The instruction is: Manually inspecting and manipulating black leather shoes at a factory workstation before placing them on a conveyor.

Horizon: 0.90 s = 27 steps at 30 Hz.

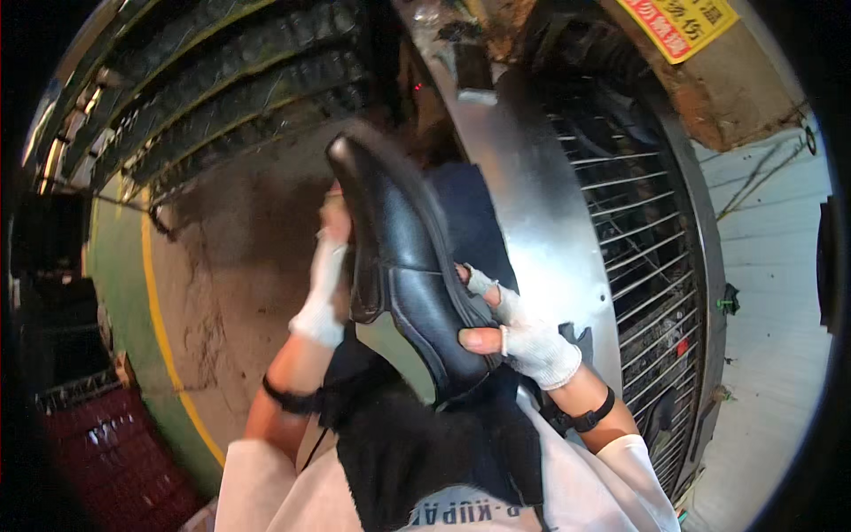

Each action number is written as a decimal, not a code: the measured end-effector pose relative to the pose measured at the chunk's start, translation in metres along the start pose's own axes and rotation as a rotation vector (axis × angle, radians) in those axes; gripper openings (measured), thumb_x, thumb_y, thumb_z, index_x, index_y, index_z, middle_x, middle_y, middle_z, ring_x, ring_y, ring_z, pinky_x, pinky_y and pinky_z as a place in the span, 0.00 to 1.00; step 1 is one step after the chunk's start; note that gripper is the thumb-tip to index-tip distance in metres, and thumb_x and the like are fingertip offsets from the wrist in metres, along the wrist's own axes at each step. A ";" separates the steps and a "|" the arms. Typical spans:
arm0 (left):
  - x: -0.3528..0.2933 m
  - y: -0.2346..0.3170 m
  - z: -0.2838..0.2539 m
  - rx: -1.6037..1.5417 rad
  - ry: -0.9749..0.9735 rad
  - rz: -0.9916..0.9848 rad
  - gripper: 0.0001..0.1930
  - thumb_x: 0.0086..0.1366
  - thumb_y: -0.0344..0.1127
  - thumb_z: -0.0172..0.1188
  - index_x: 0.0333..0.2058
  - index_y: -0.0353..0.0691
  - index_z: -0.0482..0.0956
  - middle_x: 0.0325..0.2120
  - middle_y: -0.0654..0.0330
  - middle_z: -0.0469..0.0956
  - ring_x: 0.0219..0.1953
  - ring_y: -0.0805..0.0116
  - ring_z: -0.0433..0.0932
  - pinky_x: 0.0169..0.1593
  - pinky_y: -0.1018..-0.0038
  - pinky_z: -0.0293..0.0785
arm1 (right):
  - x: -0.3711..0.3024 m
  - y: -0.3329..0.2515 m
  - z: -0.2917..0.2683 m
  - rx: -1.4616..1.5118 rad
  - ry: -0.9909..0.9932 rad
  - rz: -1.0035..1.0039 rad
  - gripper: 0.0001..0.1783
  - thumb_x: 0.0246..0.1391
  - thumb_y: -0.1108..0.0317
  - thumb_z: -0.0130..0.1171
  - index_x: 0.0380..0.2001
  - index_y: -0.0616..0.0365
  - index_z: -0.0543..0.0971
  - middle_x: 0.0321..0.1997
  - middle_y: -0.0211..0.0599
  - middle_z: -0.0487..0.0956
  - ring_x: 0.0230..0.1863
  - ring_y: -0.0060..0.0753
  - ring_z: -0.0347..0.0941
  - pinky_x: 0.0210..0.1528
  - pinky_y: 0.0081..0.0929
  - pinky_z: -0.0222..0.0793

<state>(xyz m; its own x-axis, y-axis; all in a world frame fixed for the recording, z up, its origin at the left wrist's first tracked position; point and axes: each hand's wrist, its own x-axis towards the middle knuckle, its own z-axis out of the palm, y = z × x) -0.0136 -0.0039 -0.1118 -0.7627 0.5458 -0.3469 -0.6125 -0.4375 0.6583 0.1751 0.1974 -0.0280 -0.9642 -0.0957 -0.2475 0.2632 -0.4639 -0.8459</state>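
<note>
A black leather shoe (403,230) is held up in front of my body, its toe pointing away and a little left. A smooth grey-green block, by its look a shoe last (399,350), fills its opening. My right hand (527,341), in a white fingerless glove, grips the heel end, with the thumb on the upper and the other fingers along the sole side. On the other side my left hand (328,270), gloved likewise, holds the shoe near its front; most of its fingers are hidden behind it.
To the right runs a metal machine frame (550,239) beside a conveyor of metal rods (638,239) with dark shoes on it. Racks (248,97) of dark shoes stand far left. A dark red stack (120,452) sits lower left, past a yellow floor line (160,319).
</note>
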 end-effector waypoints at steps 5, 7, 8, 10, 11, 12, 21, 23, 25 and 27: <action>-0.038 -0.015 0.049 -0.302 -0.243 -0.251 0.55 0.62 0.85 0.52 0.68 0.40 0.69 0.50 0.51 0.82 0.51 0.54 0.85 0.63 0.55 0.81 | 0.008 0.020 0.006 -0.353 0.347 0.147 0.24 0.61 0.59 0.73 0.54 0.59 0.77 0.54 0.33 0.79 0.59 0.25 0.72 0.62 0.26 0.70; -0.044 -0.012 0.047 -0.145 -0.233 -0.210 0.56 0.62 0.85 0.50 0.70 0.38 0.67 0.56 0.49 0.81 0.58 0.52 0.82 0.66 0.54 0.78 | 0.009 0.012 0.007 -0.464 0.346 0.020 0.28 0.56 0.61 0.76 0.55 0.60 0.76 0.54 0.37 0.79 0.59 0.29 0.74 0.62 0.30 0.72; -0.048 -0.010 0.053 -0.136 -0.248 -0.206 0.56 0.62 0.85 0.50 0.70 0.38 0.67 0.56 0.49 0.81 0.58 0.52 0.82 0.66 0.54 0.78 | 0.012 0.010 0.014 -0.455 0.382 -0.123 0.32 0.53 0.62 0.78 0.57 0.61 0.76 0.54 0.39 0.80 0.59 0.32 0.76 0.62 0.31 0.73; -0.058 -0.009 0.068 0.202 -0.132 0.015 0.56 0.63 0.85 0.49 0.69 0.36 0.69 0.60 0.47 0.80 0.60 0.50 0.82 0.66 0.53 0.78 | 0.036 0.004 0.025 -0.399 0.398 -0.540 0.48 0.50 0.62 0.79 0.73 0.58 0.69 0.62 0.49 0.80 0.64 0.46 0.79 0.67 0.36 0.72; -0.056 -0.015 0.065 0.124 -0.097 0.077 0.56 0.64 0.85 0.49 0.70 0.36 0.68 0.63 0.47 0.78 0.62 0.50 0.80 0.66 0.53 0.78 | 0.039 -0.007 0.037 -0.455 0.353 -0.557 0.50 0.50 0.62 0.79 0.74 0.58 0.67 0.65 0.51 0.78 0.66 0.49 0.78 0.68 0.38 0.72; -0.065 -0.015 0.063 0.352 -0.023 0.190 0.54 0.67 0.82 0.50 0.71 0.35 0.67 0.65 0.48 0.77 0.62 0.50 0.80 0.67 0.54 0.77 | 0.040 -0.017 0.046 -0.510 0.308 -0.572 0.51 0.51 0.61 0.78 0.76 0.58 0.66 0.68 0.54 0.77 0.68 0.53 0.77 0.69 0.39 0.71; -0.057 0.010 0.052 0.599 0.332 0.252 0.37 0.77 0.55 0.60 0.74 0.35 0.64 0.53 0.61 0.77 0.43 0.76 0.73 0.48 0.79 0.72 | 0.042 0.012 0.009 -0.774 0.322 -0.385 0.50 0.60 0.49 0.71 0.79 0.55 0.61 0.72 0.64 0.72 0.75 0.61 0.68 0.76 0.43 0.63; -0.070 0.024 0.061 0.760 0.234 0.278 0.35 0.74 0.52 0.65 0.69 0.35 0.68 0.42 0.68 0.74 0.42 0.80 0.72 0.44 0.78 0.72 | 0.018 0.043 -0.022 -0.563 0.185 -0.199 0.53 0.59 0.56 0.75 0.80 0.57 0.58 0.71 0.52 0.76 0.72 0.43 0.72 0.75 0.39 0.64; -0.056 0.015 0.067 0.895 0.010 0.275 0.33 0.76 0.54 0.61 0.72 0.45 0.68 0.44 0.67 0.72 0.43 0.76 0.73 0.45 0.76 0.78 | 0.008 0.041 -0.032 -0.100 0.365 0.027 0.46 0.58 0.61 0.75 0.74 0.66 0.66 0.60 0.41 0.82 0.59 0.32 0.79 0.66 0.32 0.73; -0.034 0.004 0.077 0.669 -0.276 0.190 0.33 0.76 0.57 0.61 0.72 0.46 0.69 0.55 0.64 0.76 0.53 0.71 0.77 0.56 0.70 0.78 | -0.010 0.031 -0.057 0.104 0.447 0.066 0.36 0.58 0.61 0.73 0.65 0.68 0.74 0.52 0.39 0.85 0.51 0.34 0.81 0.60 0.32 0.77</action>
<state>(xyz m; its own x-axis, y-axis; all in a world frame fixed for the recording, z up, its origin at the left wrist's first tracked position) 0.0260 0.0305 -0.0461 -0.7092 0.7021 -0.0641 -0.1509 -0.0624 0.9866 0.1945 0.2337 -0.0786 -0.8303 0.2504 -0.4980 0.2969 -0.5576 -0.7752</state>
